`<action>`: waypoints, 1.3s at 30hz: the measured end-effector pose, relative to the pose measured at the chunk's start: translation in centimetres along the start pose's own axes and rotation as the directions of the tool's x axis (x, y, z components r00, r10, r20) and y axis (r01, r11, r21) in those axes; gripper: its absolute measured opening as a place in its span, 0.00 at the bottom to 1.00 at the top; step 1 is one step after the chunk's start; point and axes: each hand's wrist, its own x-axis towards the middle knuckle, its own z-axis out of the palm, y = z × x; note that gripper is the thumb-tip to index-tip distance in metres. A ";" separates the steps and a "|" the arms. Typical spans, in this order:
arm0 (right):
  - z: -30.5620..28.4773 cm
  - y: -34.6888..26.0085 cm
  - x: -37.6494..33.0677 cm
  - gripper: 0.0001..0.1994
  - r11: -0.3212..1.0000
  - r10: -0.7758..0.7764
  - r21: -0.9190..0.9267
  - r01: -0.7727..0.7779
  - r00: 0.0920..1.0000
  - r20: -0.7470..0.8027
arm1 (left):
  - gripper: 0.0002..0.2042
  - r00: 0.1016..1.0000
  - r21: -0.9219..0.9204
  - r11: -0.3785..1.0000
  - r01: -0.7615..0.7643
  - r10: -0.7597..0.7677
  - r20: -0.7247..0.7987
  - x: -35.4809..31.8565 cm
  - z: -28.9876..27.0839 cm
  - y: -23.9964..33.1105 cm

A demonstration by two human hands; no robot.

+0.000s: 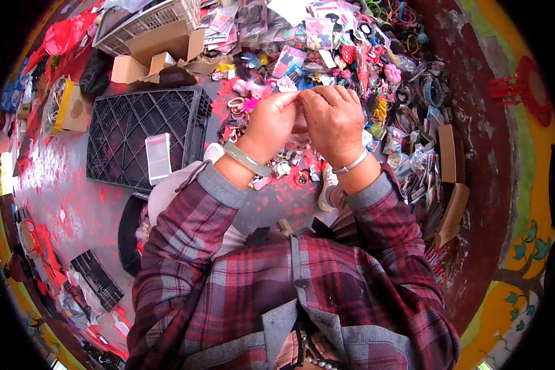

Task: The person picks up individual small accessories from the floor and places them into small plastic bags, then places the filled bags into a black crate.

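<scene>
My left hand [270, 125] and my right hand [337, 121] are raised in front of me, their fingertips pinched and meeting. What they pinch is mostly hidden behind the fingers; a pale pinkish, see-through patch shows between the hands, and I cannot make out what it is. A pale bangle [246, 158] circles my left wrist, a thin silvery one [350, 161] my right. Beyond and below the hands spreads a pile of small hair accessories and packets, with a pink flower-like piece [392, 73] and a flat packet of flower shapes [319, 32] among them.
A black plastic crate [123, 132] lies at the left, with a stack of clear bags [158, 157] on it. Behind it are an open cardboard box [129, 69] and a pale slatted crate [151, 28]. Cardboard [451, 154] edges the pile by the right wall.
</scene>
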 end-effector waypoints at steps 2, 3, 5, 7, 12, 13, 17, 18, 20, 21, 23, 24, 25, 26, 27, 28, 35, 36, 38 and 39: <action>0.2 0.2 -0.1 0.08 1.000 -0.016 -0.011 0.016 1.000 0.003 | 0.12 0.998 0.139 0.989 -0.055 0.056 -0.001 0.1 0.0 -0.4; 0.2 0.2 -0.1 0.08 1.000 -0.026 -0.015 0.026 1.000 0.002 | 0.12 0.997 0.208 0.975 -0.082 0.084 0.000 0.1 0.0 -0.5; 0.1 0.1 -0.1 0.08 0.998 -0.051 -0.035 0.051 0.999 0.020 | 0.12 0.996 0.275 0.958 -0.084 0.084 0.013 -0.1 0.0 -0.4; -0.2 -0.1 0.1 0.07 0.994 -0.079 -0.065 0.083 0.995 0.057 | 0.12 0.993 0.334 0.935 -0.119 0.118 0.024 0.0 0.0 -0.7; 0.0 0.4 0.3 0.05 0.998 -0.065 -0.002 0.065 0.998 0.010 | 0.12 0.981 0.406 0.897 -0.175 0.192 -0.002 -0.2 0.5 0.1; 0.2 0.6 0.3 0.05 0.998 -0.056 0.017 0.057 0.998 -0.024 | 0.12 0.978 0.412 0.892 -0.188 0.207 -0.001 -0.1 0.5 0.0; 0.3 0.9 0.7 0.04 0.974 0.109 0.211 -0.082 0.987 -0.115 | 0.12 0.968 0.475 0.851 -0.222 0.252 0.002 -0.1 0.1 -0.1; 0.4 1.0 0.6 0.04 0.938 0.206 0.305 -0.162 0.972 -0.117 | 0.12 0.966 0.501 0.836 -0.224 0.258 0.003 -0.1 -0.1 -0.1; 0.8 1.9 0.3 0.03 0.824 0.395 0.476 -0.308 0.914 -0.091 | 0.12 0.983 0.342 0.926 -0.160 0.180 -0.028 0.0 -0.2 -0.4; 0.9 2.5 0.0 0.03 0.656 0.546 0.633 -0.412 0.838 -0.020 | 0.12 0.989 0.258 0.958 -0.125 0.140 -0.038 0.0 -0.2 -0.4; 0.8 4.7 -0.3 0.02 0.214 0.713 0.860 -0.464 0.676 0.187 | 0.12 0.998 0.092 0.995 -0.034 0.039 -0.048 0.0 -0.3 0.4; 0.5 5.5 -0.2 0.03 0.082 0.738 0.916 -0.394 0.641 0.210 | 0.12 0.999 0.008 1.000 0.011 -0.011 -0.048 0.0 -0.5 0.7; 0.3 6.7 -0.3 0.03 0.051 0.765 0.925 -0.377 0.610 0.207 | 0.12 0.998 -0.064 0.998 0.022 -0.026 -0.062 0.1 -0.8 0.8; 0.1 7.8 -0.5 0.02 0.022 0.792 0.933 -0.359 0.576 0.203 | 0.12 0.997 -0.137 0.990 0.032 -0.042 -0.072 0.3 -1.1 0.8; -0.4 8.2 -0.3 0.03 -0.079 0.825 0.950 -0.303 0.514 0.233 | 0.12 0.995 -0.209 0.977 0.041 -0.059 -0.083 0.4 -1.4 0.9; -0.5 9.2 -0.9 0.03 -0.067 0.822 0.958 -0.280 0.529 0.211 | 0.12 0.991 -0.234 0.971 0.041 -0.070 -0.117 0.5 -1.6 1.1; -4.5 8.2 -0.6 0.04 0.127 0.470 0.855 -0.503 0.789 0.395 | 0.11 0.945 -0.352 0.935 -0.035 -0.083 -0.316 1.0 -4.6 2.1; -5.1 7.8 -0.9 0.06 0.342 0.249 0.708 -0.617 0.786 0.565 | 0.11 0.945 -0.355 0.934 -0.044 -0.076 -0.318 1.0 -4.8 2.2; -5.2 5.6 -0.9 0.12 0.528 -0.186 0.616 -0.584 0.628 0.755 | 0.11 0.942 -0.358 0.932 -0.063 -0.063 -0.329 0.8 -5.3 2.2; -4.7 5.1 -1.6 0.12 0.608 -0.187 0.562 -0.561 0.586 0.788 | 0.11 0.944 -0.353 0.934 -0.058 -0.064 -0.323 0.9 -5.2 2.2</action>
